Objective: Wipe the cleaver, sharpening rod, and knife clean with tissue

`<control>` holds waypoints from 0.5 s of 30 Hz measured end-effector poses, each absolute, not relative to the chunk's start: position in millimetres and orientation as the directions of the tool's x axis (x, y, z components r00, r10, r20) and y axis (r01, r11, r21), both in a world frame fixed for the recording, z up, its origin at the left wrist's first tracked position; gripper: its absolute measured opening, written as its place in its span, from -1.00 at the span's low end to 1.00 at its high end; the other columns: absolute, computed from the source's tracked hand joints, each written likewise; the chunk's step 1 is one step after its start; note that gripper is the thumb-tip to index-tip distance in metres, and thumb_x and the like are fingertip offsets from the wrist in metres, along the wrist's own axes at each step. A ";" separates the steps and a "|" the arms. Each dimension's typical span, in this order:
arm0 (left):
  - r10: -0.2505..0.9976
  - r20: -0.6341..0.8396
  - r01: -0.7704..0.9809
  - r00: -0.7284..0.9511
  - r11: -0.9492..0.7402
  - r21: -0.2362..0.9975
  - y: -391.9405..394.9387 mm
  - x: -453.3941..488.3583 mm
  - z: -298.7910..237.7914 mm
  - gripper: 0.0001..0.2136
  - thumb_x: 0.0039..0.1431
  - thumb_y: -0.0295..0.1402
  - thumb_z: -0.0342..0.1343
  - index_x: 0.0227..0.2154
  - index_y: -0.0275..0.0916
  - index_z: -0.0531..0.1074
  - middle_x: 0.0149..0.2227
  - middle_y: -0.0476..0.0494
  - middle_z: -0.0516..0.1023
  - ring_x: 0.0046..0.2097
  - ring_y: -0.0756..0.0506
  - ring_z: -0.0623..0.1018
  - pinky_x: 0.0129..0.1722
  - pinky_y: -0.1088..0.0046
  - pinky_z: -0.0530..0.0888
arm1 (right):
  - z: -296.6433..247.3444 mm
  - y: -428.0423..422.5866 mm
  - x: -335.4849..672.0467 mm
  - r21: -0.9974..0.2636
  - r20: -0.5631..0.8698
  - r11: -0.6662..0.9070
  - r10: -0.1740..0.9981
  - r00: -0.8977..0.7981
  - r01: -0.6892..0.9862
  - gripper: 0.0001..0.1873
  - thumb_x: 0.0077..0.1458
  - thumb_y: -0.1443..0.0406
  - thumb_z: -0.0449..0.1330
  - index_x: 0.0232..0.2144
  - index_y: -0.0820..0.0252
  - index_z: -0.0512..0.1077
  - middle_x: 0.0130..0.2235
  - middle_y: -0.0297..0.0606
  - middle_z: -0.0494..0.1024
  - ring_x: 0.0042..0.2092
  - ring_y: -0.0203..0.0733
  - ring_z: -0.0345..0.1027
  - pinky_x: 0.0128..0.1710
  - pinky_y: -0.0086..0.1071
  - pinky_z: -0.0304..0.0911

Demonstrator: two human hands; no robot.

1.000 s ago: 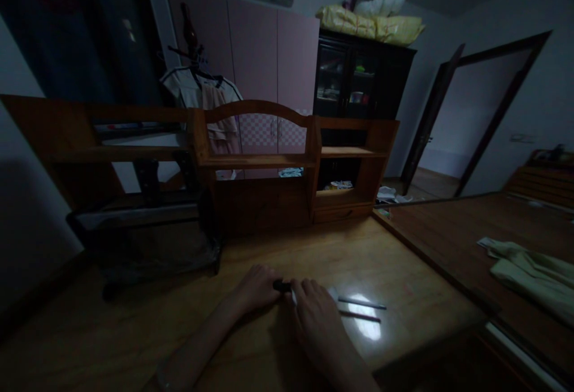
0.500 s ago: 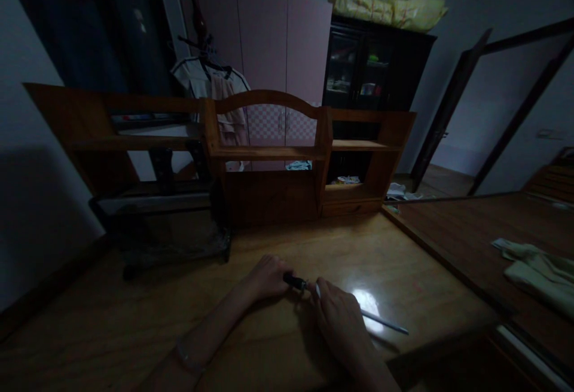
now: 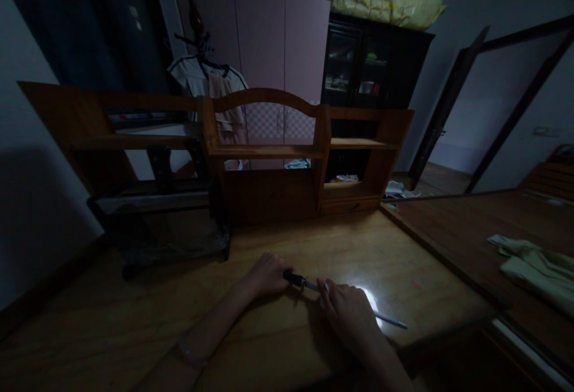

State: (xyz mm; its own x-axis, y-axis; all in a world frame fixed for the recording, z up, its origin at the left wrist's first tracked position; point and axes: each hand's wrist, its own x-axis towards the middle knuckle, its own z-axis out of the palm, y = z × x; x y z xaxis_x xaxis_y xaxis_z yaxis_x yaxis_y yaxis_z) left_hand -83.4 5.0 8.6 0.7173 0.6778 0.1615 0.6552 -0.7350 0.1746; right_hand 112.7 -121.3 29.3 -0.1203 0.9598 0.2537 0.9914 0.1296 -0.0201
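A sharpening steel (image 3: 391, 320), with a black handle and a long grey metal rod, lies slantwise low over the wooden desk. My left hand (image 3: 269, 272) is closed around the end of its black handle. Around the rod, just past the handle, my right hand (image 3: 350, 314) has its fingers closed. A small pale patch shows at the right fingertips; whether it is a nail or a bit of cloth I cannot tell. The rod's tip sticks out to the right of my right hand. To the left stands a dark-framed knife holder (image 3: 168, 230) with black handles (image 3: 160, 165) rising from it.
A wooden shelf unit (image 3: 269, 152) stands along the back of the desk (image 3: 251, 350). On the lower brown surface to the right lies a pale green cloth (image 3: 538, 269). Behind are pink wardrobe doors (image 3: 262, 39) and a black cabinet (image 3: 376, 63).
My right hand has slid along the rod, away from the handle, baring more metal near the guard. My left hand stays on the handle. The view has shifted slightly.
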 end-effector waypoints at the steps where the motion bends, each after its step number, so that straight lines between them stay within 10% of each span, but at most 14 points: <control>1: 0.676 0.164 0.653 0.719 -0.737 0.174 5.2 -83.6 8.6 -0.84 0.03 -0.38 0.06 -0.47 -0.15 0.56 -0.46 -0.10 0.58 -0.40 -0.10 0.51 -0.46 0.47 0.18 | 29.1 -122.0 113.5 -0.023 0.249 0.132 0.961 -0.123 0.991 -0.61 0.34 0.25 -0.19 -0.32 0.12 0.40 -0.49 -0.30 0.56 -0.50 -0.15 0.43 -0.54 -0.31 -0.20; 15: 0.683 0.148 0.653 0.715 -0.728 0.206 6.8 -84.1 6.3 -0.83 0.04 -0.38 0.06 -0.44 -0.14 0.57 -0.42 -0.10 0.60 -0.36 -0.10 0.53 -0.43 0.48 0.22 | 20.3 -125.3 125.5 0.013 0.275 0.171 0.947 -0.168 0.985 -0.78 0.25 0.24 -0.01 -0.39 0.14 0.37 -0.49 -0.28 0.54 -0.49 -0.12 0.42 -0.51 -0.29 -0.20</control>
State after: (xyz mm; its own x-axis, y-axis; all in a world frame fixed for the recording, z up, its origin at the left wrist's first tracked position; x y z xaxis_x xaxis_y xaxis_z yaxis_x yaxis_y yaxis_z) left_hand -84.1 6.8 6.3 0.7149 0.6834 0.1482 0.6534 -0.7283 0.2065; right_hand 125.5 -125.3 20.3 -0.1678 0.9468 0.2747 0.9852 0.1709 0.0128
